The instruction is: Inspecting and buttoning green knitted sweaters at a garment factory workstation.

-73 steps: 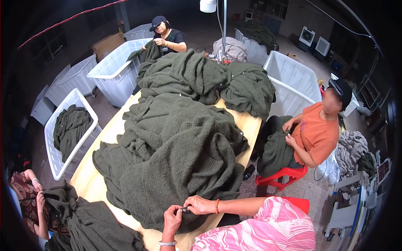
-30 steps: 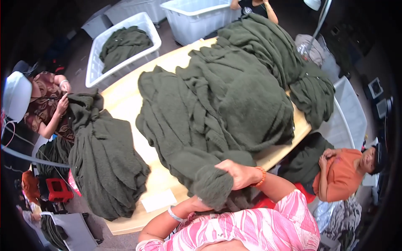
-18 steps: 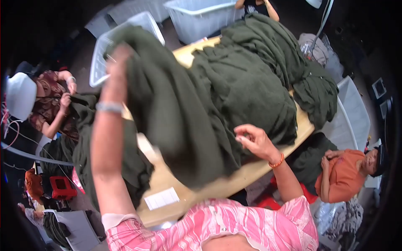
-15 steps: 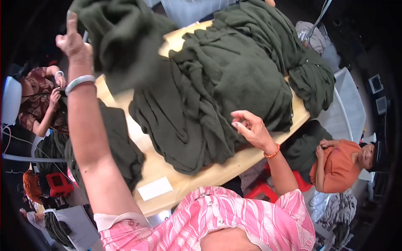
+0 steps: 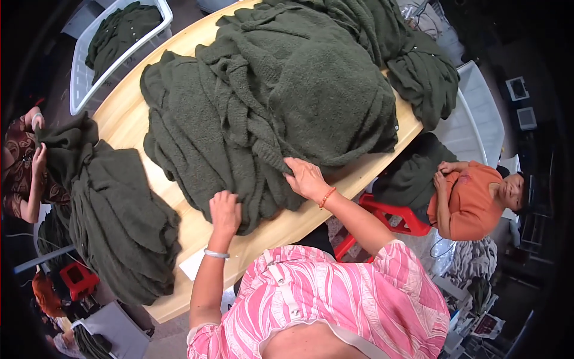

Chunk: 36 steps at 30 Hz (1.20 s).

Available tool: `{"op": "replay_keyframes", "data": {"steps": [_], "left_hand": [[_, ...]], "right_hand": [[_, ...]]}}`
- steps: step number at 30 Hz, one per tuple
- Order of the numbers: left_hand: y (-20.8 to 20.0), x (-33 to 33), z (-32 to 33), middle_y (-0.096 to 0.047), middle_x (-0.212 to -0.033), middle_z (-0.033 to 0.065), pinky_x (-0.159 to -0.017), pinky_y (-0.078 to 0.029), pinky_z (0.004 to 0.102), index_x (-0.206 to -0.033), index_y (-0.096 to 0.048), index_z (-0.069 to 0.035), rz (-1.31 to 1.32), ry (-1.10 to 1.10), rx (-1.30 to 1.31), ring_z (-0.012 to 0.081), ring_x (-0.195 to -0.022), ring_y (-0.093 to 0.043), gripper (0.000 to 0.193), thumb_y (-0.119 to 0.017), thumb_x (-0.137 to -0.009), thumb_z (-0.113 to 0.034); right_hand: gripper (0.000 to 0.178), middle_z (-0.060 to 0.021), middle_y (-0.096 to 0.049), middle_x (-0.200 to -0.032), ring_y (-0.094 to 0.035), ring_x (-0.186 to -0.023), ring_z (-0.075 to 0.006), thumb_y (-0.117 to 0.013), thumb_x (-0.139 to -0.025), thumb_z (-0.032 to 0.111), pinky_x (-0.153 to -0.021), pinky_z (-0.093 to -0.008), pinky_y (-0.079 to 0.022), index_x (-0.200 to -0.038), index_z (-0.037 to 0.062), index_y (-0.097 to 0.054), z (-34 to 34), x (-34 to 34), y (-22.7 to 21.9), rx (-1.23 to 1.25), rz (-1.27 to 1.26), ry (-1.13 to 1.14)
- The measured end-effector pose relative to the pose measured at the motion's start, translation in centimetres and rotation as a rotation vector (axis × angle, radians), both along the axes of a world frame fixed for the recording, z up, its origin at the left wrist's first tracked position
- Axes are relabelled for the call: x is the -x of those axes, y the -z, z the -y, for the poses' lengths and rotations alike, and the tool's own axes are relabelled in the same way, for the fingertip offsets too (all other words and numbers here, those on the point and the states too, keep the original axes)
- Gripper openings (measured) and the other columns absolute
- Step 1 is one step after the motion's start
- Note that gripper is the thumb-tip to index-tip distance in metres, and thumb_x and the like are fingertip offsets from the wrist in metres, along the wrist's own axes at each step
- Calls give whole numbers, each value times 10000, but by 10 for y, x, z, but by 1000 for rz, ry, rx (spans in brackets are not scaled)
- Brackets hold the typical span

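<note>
Clothes [image 5: 263, 110], dark green and fuzzy, lie heaped on a wooden desk [image 5: 128, 102], probably so they stay within easy reach. The left hand [image 5: 226, 212], fingers bent, meets the near edge; the right hand [image 5: 306, 178] touches a fold, fingers partly extended. Whether either grips cloth, I cannot tell.

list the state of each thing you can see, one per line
knit garment heap: dark green, rumpled
left hand: at heap's near edge, blurred, grip unclear
right hand: fingertips on heap, grip unclear
left-side knit garment: bunched, held by another person
wooden table: partly covered
white plastic bin, upper left: open-topped, holding dark green garments
white paper: lying on table, partly hidden
</note>
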<state>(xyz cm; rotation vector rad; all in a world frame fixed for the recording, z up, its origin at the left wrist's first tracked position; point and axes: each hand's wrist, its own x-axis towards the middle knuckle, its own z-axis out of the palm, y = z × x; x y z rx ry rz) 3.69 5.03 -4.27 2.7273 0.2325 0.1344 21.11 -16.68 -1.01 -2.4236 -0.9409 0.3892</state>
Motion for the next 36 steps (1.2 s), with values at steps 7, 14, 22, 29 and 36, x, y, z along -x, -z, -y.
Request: {"op": "replay_keyframes", "data": {"steps": [7,14,22,29,36], "left_hand": [[-9,94,-106,-627,-866,47,-729,-482,283,-1011,-614,23,293,-696,460,116,-762,-569,162,-588,-893,-86],[-21,91,-72,-518,-1212,175,-927,-426,364,-1234,-496,21,482,-1118,135,277,-1107,-506,456,-665,-876,-205],[-30,7,27,-440,-1324,170,-1083,-241,514,-1347,-442,-74,13,-2,-59,355,-1263,-388,777,-791,-681,-268],[1,12,-7,-624,-822,110,-828,-422,452,-847,-642,-70,152,-91,261,305,-913,-568,139,-712,-727,-78],[-17,38,-48,-405,-1405,204,-1083,-235,539,-1381,-431,-106,352,-905,-94,389,-1330,-326,728,-758,-755,-283]], "right_hand": [[233,-139,-683,-883,-644,-826,-175,-559,-827,34,-765,-293,-498,-1040,-34,-623,41,-42,-29,-604,-179,405],[233,-184,-650,-923,-648,-864,-293,-606,-822,66,-780,-346,-495,-1042,-8,-623,51,-21,-21,-414,-99,298],[265,-189,-621,-974,-606,-909,-376,-609,-796,58,-794,-401,-489,-1054,-2,-602,31,-15,-24,-314,39,142],[242,-180,-642,-976,-630,-910,-345,-602,-815,74,-781,-368,-496,-1049,24,-640,42,-21,-29,-341,-64,213],[187,-67,-574,-878,-562,-696,-113,-641,-863,16,-632,-240,-478,-1048,-8,-627,27,-6,-56,-443,-2,188]]}}
